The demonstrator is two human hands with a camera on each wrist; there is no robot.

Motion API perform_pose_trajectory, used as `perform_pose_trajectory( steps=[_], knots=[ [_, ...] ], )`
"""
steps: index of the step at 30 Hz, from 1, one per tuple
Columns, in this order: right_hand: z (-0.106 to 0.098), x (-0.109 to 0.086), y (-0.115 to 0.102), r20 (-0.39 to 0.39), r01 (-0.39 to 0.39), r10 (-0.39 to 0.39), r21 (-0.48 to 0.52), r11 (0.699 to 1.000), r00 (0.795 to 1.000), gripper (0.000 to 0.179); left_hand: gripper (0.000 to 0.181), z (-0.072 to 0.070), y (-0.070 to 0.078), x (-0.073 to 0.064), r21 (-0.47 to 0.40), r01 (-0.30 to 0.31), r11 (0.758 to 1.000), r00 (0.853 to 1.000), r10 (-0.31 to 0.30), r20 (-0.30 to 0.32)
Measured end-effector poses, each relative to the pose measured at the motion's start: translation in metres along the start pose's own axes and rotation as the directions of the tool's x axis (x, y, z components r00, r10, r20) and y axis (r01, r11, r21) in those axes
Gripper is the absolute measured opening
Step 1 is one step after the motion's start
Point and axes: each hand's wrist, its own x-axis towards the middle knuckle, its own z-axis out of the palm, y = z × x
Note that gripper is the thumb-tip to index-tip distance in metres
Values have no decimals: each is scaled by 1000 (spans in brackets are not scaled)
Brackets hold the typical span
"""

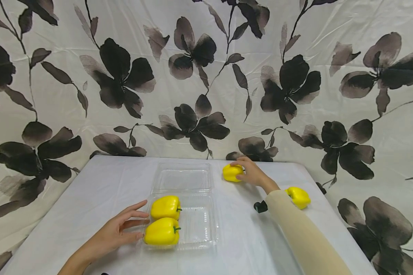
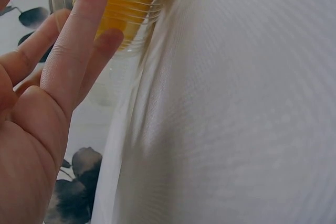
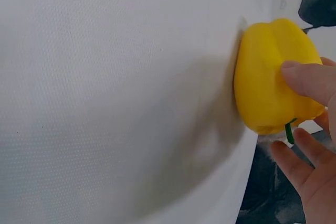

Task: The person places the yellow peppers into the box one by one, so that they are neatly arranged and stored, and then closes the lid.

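Two yellow bell peppers, the rear one (image 1: 164,207) and the front one (image 1: 162,231), lie side by side in the left part of a clear plastic clamshell container (image 1: 206,219). Its lid (image 1: 184,179) is folded back behind it. At the container's left wall, my left hand (image 1: 118,231) has its fingers spread and fairly straight. Toward the back of the table, my right hand (image 1: 252,173) grips another yellow bell pepper (image 1: 231,173), its thumb on the near side. In the right wrist view that pepper (image 3: 273,77) sits on the cloth, green stem toward the hand.
Beyond the right forearm lies one more yellow bell pepper (image 1: 298,197), partly behind the sleeve (image 1: 296,225). A small black object (image 1: 260,207) rests left of that sleeve. White cloth (image 1: 99,191) covers the table, and a floral curtain (image 1: 206,76) hangs behind its back edge.
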Motion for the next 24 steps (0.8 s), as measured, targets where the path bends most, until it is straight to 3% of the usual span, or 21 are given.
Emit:
perform_pose_trajectory(
  steps=[24],
  knots=[
    [2,-3,0,-11,-1,2,21,1000,1000,45,46,-1,5,-1,-5,16,1000,1000,-16,13]
  ],
)
